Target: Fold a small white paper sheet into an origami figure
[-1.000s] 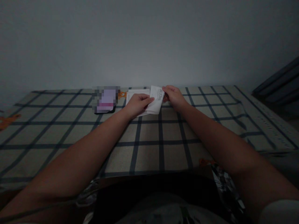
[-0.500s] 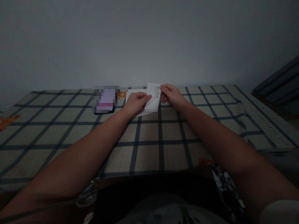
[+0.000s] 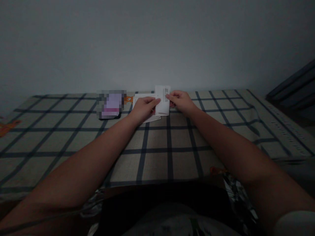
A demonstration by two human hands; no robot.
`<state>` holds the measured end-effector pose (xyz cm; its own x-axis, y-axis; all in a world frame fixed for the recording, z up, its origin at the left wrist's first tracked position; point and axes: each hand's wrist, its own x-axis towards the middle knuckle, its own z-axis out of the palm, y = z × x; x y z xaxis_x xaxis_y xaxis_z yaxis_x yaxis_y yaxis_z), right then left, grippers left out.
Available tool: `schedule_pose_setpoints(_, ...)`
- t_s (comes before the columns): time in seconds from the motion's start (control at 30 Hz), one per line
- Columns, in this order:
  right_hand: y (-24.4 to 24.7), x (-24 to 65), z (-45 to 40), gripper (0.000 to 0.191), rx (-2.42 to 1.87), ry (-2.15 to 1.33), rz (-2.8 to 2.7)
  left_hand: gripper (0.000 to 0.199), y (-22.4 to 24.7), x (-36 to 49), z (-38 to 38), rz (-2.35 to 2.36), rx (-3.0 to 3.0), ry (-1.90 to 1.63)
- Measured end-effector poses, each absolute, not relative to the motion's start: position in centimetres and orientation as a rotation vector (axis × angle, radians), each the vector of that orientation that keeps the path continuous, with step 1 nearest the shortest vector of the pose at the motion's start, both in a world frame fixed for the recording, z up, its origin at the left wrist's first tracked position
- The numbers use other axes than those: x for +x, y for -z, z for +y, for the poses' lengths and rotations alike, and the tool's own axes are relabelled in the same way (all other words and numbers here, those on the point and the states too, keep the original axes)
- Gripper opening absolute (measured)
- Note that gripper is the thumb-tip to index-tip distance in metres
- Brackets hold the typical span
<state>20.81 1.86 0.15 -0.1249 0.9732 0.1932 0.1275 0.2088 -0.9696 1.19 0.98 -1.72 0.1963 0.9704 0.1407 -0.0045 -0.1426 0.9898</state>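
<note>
Between my two hands is a folded white paper point(image 3: 161, 106) with a block of dark print near its upper right. My left hand point(image 3: 144, 107) pinches its left edge, thumb on the front. On the opposite edge, the thumb and fingers of my right hand point(image 3: 180, 100) close on the sheet beside the print. Other white papers point(image 3: 150, 119) lie flat on the cloth under and behind my left hand, which partly hides them. The small print is too blurred to read.
A phone point(image 3: 112, 103), its screen pixelated, lies left of my left hand. A checked tablecloth point(image 3: 157, 164) covers the table, which meets a grey wall point(image 3: 157, 42) at the back. Dark slanted slats point(image 3: 292, 82) stand at the far right.
The folded paper has turned slightly more upright and its lower edge has risen a little. My right hand's grip has shifted slightly left and down along its edge.
</note>
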Motion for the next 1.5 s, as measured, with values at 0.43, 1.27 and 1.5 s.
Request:
schedule_pose_setpoints(0.43,0.3,21.2,2.2,0.031,-1.05,-1.138,-1.516,0.031,0.9,0.8,0.6,1.162,1.616,-1.19)
schedule_pose_setpoints(1.27,0.0,21.1,1.7,0.027,-1.06,-1.113,-1.582,0.033,1.6,0.7,1.4,1.113,1.543,-1.219)
schedule_pose_setpoints(1.5,-0.6,20.8,1.2,0.028,-1.087,-1.01,-1.593,0.031,1.6,1.1,1.2,1.037,1.409,-1.195)
